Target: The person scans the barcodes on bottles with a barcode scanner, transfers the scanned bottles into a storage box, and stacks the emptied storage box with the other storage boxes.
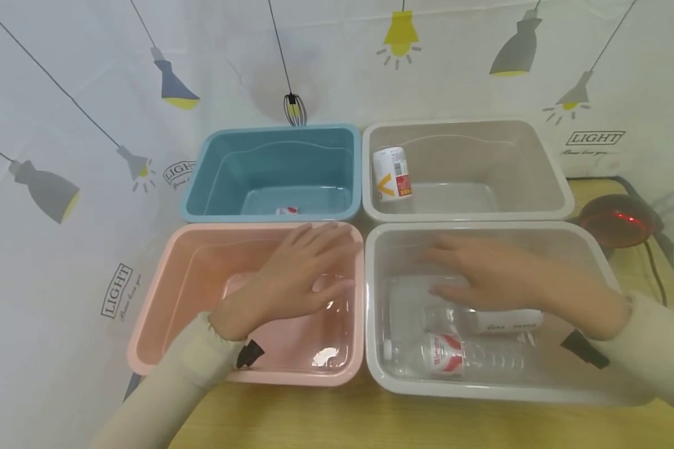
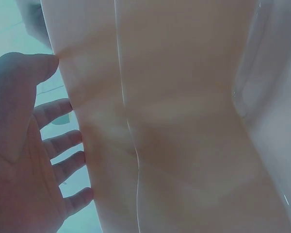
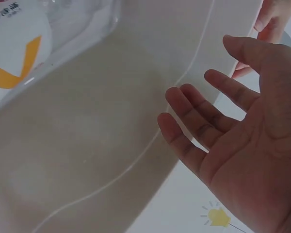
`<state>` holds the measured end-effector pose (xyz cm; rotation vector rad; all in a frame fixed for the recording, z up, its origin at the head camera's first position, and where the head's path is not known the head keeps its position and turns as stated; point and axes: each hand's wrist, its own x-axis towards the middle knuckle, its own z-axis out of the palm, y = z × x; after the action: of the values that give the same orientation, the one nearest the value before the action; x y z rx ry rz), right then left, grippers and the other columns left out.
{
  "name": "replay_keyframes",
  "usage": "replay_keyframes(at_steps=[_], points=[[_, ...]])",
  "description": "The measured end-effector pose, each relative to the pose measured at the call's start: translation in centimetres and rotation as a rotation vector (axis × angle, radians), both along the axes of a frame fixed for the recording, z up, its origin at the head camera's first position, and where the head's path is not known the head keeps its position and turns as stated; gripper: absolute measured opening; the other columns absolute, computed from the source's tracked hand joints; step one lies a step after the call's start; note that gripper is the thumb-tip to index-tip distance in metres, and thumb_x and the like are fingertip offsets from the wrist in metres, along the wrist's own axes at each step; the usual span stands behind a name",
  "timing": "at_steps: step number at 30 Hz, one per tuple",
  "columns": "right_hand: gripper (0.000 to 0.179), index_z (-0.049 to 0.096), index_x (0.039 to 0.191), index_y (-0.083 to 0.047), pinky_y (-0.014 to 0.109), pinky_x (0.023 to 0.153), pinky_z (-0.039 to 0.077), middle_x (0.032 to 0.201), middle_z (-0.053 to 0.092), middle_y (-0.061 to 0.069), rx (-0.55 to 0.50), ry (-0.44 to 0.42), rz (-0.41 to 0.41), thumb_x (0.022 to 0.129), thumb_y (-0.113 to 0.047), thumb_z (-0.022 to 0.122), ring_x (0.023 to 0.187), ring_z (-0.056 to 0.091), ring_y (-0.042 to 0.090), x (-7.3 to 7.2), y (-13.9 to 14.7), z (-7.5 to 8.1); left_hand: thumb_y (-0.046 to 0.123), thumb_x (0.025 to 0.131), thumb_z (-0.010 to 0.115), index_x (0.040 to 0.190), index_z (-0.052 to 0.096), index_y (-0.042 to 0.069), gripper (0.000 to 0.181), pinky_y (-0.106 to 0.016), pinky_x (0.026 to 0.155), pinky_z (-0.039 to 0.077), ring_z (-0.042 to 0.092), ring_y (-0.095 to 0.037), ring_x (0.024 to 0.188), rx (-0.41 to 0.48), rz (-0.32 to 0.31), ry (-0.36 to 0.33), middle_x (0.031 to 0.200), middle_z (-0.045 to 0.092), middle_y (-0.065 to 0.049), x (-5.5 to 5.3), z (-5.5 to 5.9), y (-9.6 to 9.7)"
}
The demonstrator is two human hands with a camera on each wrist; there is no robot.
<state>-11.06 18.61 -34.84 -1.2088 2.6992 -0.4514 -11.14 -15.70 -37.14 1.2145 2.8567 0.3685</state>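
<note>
My left hand (image 1: 297, 274) hangs over the pink bin (image 1: 154, 312), palm down, with fingers spread and holding nothing. In the left wrist view its fingertips lie along the bin's rim; whether they touch it I cannot tell. My right hand (image 1: 483, 271), blurred, is above the pale grey bin (image 1: 483, 388). Its fingers are extended and hold nothing, as the right wrist view also shows. Below it lie a clear plastic bottle (image 1: 446, 353) with a red and white label and a second clear bottle (image 1: 508, 320) with a white label.
Behind stand a blue bin (image 1: 269, 218) with a small red and white item (image 1: 287, 211) and a beige bin (image 1: 545, 181) holding a white canister (image 1: 392, 174). A dark reddish rounded object (image 1: 618, 221) and cable sit at right on the wooden table (image 1: 427, 424).
</note>
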Motion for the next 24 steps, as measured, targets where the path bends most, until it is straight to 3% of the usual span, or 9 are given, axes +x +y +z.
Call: replay_keyframes(at_steps=[7,19,24], points=[[0.049,0.068,0.136,-0.015,0.051,0.097,0.062,0.129,0.068,0.004,0.05,-0.035,-0.022,0.092,-0.031,0.081,0.11,0.071,0.022,0.3,0.9,-1.4,0.049,0.105,0.058,0.161,0.046,0.027,0.061,-0.056,0.135,0.022,0.029,-0.024,0.163,0.01,0.001,-0.012,0.173,0.036,-0.001,0.0,0.0,0.0],[0.038,0.072,0.119,-0.023,0.044,0.087,0.06,0.114,0.068,-0.002,0.133,0.023,0.025,0.086,-0.036,0.085,0.096,0.064,0.012,-0.2,2.6,-5.0,0.049,0.105,0.057,0.161,0.045,0.027,0.062,-0.054,0.135,0.021,0.027,-0.024,0.164,-0.013,0.005,-0.018,0.174,0.035,-0.001,0.0,-0.1,0.0],[0.038,0.071,0.118,-0.02,0.045,0.088,0.058,0.108,0.066,-0.003,0.152,-0.051,0.004,0.085,-0.033,0.085,0.093,0.062,0.013,0.1,3.1,-5.9,0.049,0.105,0.058,0.161,0.046,0.026,0.062,-0.055,0.135,0.021,0.028,-0.024,0.164,-0.012,0.008,-0.011,0.174,0.035,-0.002,0.1,0.0,-0.2]])
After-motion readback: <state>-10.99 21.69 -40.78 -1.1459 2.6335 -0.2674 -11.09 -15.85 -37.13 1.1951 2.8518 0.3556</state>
